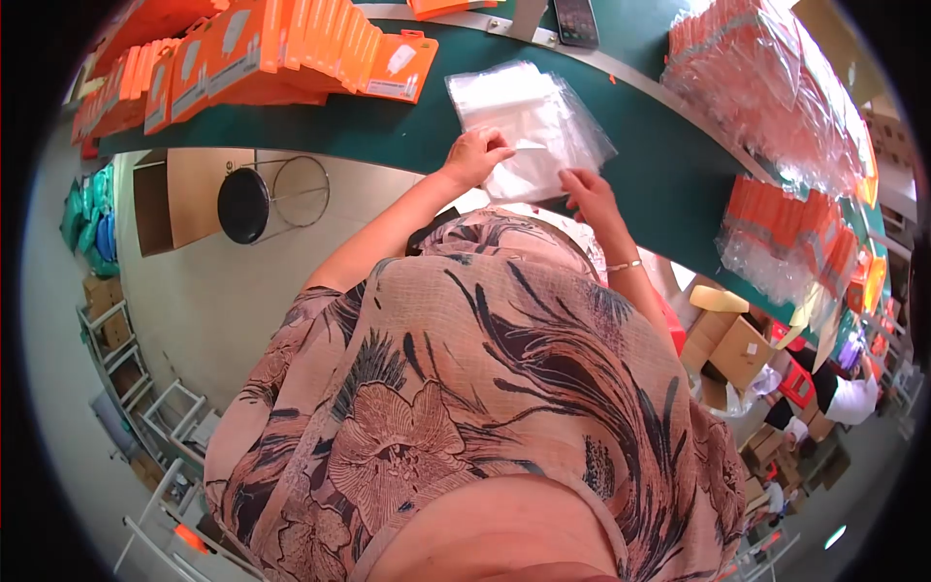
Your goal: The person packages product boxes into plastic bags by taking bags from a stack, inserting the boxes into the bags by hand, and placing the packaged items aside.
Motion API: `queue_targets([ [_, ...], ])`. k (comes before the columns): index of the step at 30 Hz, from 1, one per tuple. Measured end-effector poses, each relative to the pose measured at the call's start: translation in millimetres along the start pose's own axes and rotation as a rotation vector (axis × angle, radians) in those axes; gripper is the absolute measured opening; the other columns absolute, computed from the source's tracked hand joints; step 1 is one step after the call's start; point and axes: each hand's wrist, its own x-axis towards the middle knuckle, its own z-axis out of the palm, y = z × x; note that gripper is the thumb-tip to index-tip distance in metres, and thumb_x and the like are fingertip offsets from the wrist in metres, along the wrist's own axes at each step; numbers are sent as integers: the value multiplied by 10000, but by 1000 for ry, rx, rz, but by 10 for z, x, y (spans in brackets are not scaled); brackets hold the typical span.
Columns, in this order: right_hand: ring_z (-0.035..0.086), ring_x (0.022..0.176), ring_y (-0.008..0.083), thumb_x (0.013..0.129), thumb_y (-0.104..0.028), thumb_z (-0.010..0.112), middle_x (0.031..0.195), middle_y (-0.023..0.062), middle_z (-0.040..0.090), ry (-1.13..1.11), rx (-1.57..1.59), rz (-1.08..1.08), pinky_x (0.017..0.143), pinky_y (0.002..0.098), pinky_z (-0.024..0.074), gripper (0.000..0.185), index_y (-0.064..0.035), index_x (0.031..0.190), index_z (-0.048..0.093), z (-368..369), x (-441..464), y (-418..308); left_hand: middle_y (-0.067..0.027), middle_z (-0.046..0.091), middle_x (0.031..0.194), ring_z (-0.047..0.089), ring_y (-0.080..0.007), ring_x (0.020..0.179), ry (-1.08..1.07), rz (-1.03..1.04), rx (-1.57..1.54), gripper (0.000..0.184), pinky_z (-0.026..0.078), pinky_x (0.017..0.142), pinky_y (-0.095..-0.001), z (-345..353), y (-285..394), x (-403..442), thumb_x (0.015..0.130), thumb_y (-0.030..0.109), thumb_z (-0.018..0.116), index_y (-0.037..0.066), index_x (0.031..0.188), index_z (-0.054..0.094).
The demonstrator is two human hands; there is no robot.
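Note:
A loose stack of clear plastic bags (538, 107) lies near the front edge of the green table, with the top ones slightly fanned out. My left hand (477, 157) is on the left side of the stack, its fingers bent together on a plastic bag. At the stack's lower right corner, my right hand (590, 199) pinches a bag's edge between thumb and fingers. Glare on the plastic hides how many layers each hand holds.
Orange retail boxes (233, 58) stand in rows at the left of the green table (640, 145). A phone (576, 21) lies at the back. Bagged orange packs (766, 92) are piled at right. A round stool (243, 206) and cartons (742, 351) are on the floor.

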Motion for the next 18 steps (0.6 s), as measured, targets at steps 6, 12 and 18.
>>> queue_targets([
  [6,454,544,44,864,-307,687,734,-27,552,-209,440,181,413,178,327,262,-69,963,645,521,-5,-295,-85,651,717,614,-182,657,53,-36,-185,244,485,629,-323,-92,10,32,791,280,711,43,813,657],
  [12,354,456,32,849,-301,711,637,-55,474,-193,494,61,385,185,241,228,-94,882,621,686,193,-244,-79,655,738,621,-185,694,18,15,-161,271,485,650,-330,-297,56,8,790,302,715,47,847,642],
  [18,323,412,30,857,-277,709,585,-65,454,-100,365,55,375,195,228,197,-116,810,606,856,229,-329,-109,650,793,639,-266,783,-154,186,131,270,491,702,-386,-566,320,-37,795,309,696,65,877,615],
])
